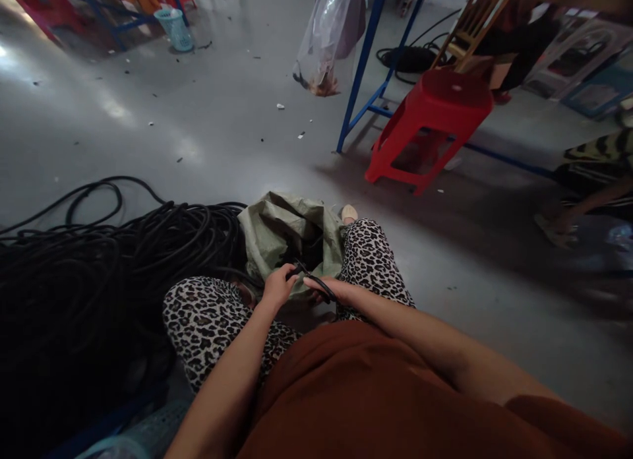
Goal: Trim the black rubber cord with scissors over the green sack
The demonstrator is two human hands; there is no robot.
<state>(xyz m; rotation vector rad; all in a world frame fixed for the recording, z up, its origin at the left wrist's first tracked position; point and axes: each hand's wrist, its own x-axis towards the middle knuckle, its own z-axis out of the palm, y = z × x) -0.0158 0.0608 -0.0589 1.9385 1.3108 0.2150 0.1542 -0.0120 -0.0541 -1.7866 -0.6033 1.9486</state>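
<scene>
Black cable: we held a short black cable (312, 279) over our lap, just in front of the green sack (287, 238).
Left hand: our left hand (277, 285) was closed around one end.
Right hand: our right hand (330, 289) lay palm up, the cable resting across it, fingers loosely curled.
Care: we judged a firmer right grip wise, keeping the length clear of the cable pile (99, 274).

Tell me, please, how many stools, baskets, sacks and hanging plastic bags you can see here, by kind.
Red plastic stool: 1
Light blue mesh basket: 1
Green woven sack: 1
Clear hanging plastic bag: 1
Total: 4
</scene>
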